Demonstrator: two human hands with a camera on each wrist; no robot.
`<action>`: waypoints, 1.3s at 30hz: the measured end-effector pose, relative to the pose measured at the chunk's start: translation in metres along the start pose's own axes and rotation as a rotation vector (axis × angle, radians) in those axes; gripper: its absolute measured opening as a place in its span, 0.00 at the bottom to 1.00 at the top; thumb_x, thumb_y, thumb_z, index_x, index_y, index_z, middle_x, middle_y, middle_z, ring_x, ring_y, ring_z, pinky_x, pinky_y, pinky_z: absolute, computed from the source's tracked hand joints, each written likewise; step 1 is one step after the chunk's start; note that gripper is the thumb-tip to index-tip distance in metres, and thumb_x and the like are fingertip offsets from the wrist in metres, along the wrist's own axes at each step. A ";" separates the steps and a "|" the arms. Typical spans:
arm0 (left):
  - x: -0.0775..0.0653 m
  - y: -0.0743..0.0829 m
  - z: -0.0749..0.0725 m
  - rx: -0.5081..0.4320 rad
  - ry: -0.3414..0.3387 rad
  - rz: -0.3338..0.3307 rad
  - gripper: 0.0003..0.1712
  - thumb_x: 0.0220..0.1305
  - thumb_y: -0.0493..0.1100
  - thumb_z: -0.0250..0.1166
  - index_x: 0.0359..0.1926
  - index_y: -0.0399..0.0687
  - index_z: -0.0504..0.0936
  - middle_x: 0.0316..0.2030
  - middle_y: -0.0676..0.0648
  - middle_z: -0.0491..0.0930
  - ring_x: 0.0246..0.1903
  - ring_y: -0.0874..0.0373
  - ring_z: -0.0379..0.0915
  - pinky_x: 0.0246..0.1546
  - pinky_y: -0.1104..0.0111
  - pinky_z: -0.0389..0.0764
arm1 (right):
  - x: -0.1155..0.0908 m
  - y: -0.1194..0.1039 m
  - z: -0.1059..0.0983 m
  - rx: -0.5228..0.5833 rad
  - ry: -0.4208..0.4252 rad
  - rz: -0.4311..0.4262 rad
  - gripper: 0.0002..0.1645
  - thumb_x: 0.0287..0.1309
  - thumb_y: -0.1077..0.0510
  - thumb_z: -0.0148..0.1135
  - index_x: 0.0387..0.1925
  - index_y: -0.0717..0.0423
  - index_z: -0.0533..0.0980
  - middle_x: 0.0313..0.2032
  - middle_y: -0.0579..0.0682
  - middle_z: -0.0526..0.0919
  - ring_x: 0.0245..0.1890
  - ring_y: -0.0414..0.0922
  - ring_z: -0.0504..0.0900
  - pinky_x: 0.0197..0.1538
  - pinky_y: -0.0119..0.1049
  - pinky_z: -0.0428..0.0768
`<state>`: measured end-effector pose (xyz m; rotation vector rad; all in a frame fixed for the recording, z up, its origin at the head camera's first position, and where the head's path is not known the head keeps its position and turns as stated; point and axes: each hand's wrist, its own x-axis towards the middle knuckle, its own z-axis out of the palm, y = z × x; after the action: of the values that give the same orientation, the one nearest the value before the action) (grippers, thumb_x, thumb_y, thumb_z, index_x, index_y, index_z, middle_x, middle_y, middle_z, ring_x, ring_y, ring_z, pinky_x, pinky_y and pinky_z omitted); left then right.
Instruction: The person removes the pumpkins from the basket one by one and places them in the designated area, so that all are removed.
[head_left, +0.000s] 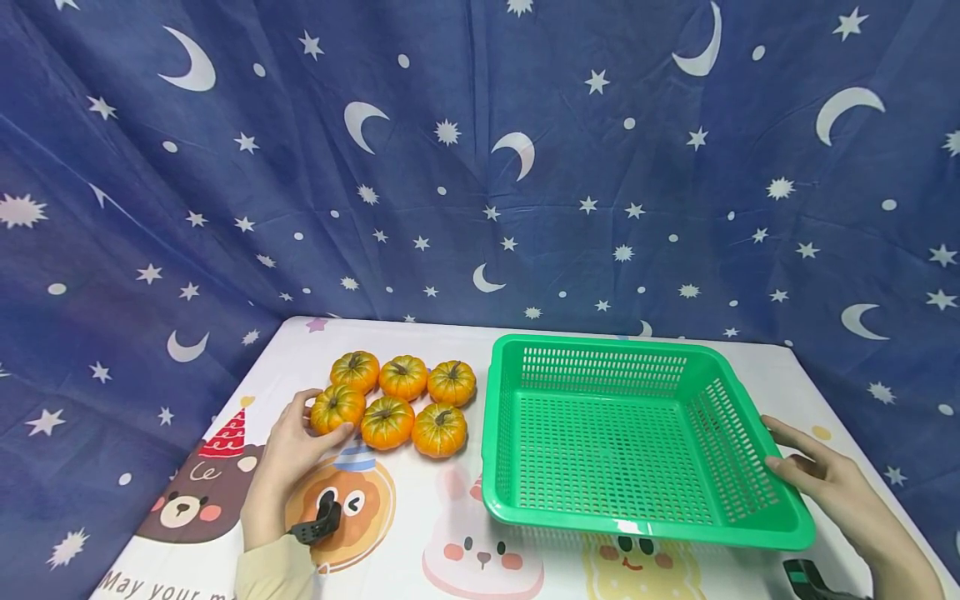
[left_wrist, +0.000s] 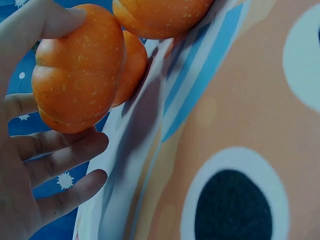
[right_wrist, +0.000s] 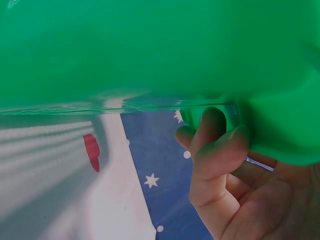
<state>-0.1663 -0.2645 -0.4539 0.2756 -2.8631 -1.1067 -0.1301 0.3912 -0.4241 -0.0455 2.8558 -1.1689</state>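
Observation:
My left hand (head_left: 287, 450) holds the front-left pumpkin (head_left: 337, 409) of a small group, orange with green-yellow tops and short stems. In the left wrist view the thumb lies across this pumpkin (left_wrist: 80, 70) and some fingers go behind it, partly hidden; the others extend below. Two neighbouring pumpkins show there, close beside it. On the right side of the table, my right hand (head_left: 836, 492) grips the right rim of a green plastic basket (head_left: 645, 530). Seen from the right wrist, its fingers (right_wrist: 220, 155) curl under the rim. Nothing lies inside the basket.
More pumpkins (head_left: 387, 422) stand in two short rows left of the basket. A white tablecloth (head_left: 405, 533) printed with cartoon animals covers the table. Behind it hangs a dark blue curtain (head_left: 555, 208) with white moons and stars.

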 end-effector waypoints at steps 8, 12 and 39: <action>0.001 -0.005 0.001 0.004 -0.015 -0.017 0.50 0.53 0.63 0.68 0.69 0.45 0.57 0.58 0.33 0.67 0.55 0.39 0.68 0.57 0.44 0.71 | 0.000 -0.001 0.001 0.003 -0.002 0.001 0.39 0.67 0.49 0.54 0.74 0.53 0.53 0.48 0.14 0.59 0.40 0.18 0.74 0.36 0.20 0.71; 0.002 -0.006 0.001 0.011 -0.025 -0.021 0.50 0.54 0.62 0.68 0.69 0.45 0.57 0.58 0.32 0.67 0.56 0.38 0.67 0.59 0.43 0.69 | 0.001 -0.002 0.001 0.002 -0.005 0.004 0.40 0.68 0.48 0.54 0.74 0.53 0.52 0.48 0.15 0.59 0.40 0.18 0.74 0.36 0.21 0.72; 0.005 -0.008 0.004 0.048 -0.061 -0.017 0.52 0.57 0.60 0.66 0.73 0.42 0.51 0.61 0.29 0.63 0.61 0.33 0.62 0.62 0.39 0.63 | 0.002 0.002 0.001 -0.012 0.010 -0.003 0.39 0.67 0.48 0.55 0.74 0.53 0.54 0.47 0.13 0.59 0.40 0.17 0.72 0.35 0.20 0.71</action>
<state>-0.1702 -0.2683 -0.4627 0.2732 -2.9496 -1.0686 -0.1315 0.3913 -0.4263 -0.0450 2.8723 -1.1560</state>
